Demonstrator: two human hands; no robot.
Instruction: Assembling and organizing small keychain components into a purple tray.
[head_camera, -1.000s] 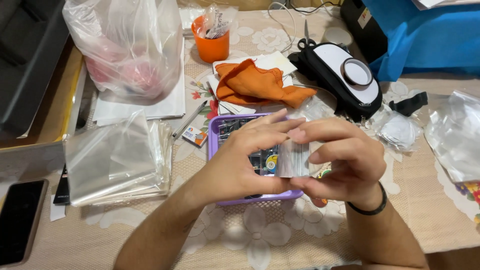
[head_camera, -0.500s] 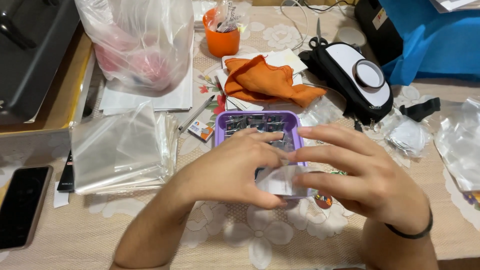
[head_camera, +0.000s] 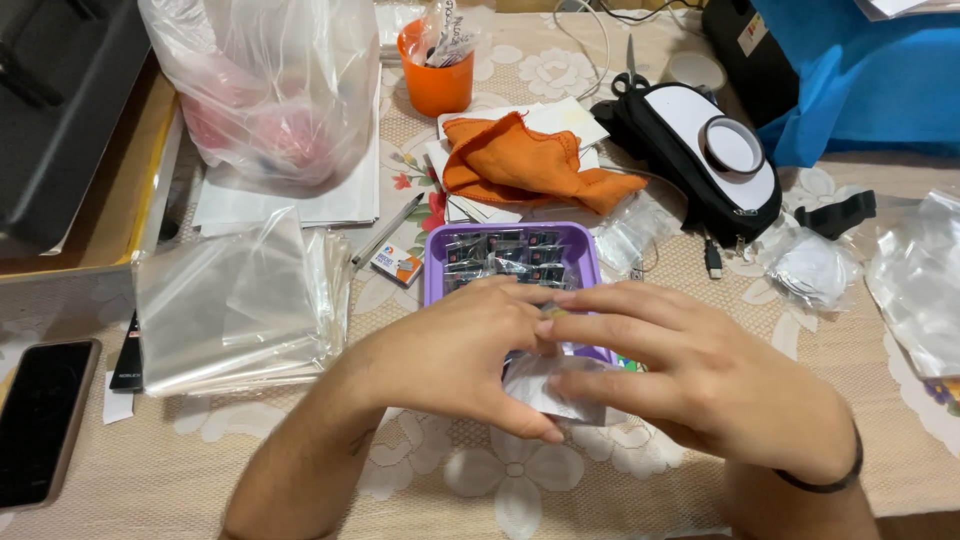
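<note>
Both my hands meet over the near end of a purple plastic tray (head_camera: 436, 262) that holds several small dark packets (head_camera: 502, 252). My left hand (head_camera: 455, 352) and my right hand (head_camera: 690, 375) together pinch a small clear plastic bag (head_camera: 545, 390), with a small item pressed between the fingertips at its top. The bag lies low over the table's lace cloth, partly hidden by my fingers. A dark band circles my right wrist.
A stack of clear bags (head_camera: 235, 305) lies to the left, a phone (head_camera: 38, 420) at the left edge. Behind the tray are an orange cloth (head_camera: 520, 160), an orange cup (head_camera: 435, 80), a large plastic bag (head_camera: 270, 90), a black-and-white device (head_camera: 705, 150), a pen (head_camera: 385, 230).
My hands have come down from in front of the tray toward the table with the small clear bag. The view has shifted closer and slightly left.
</note>
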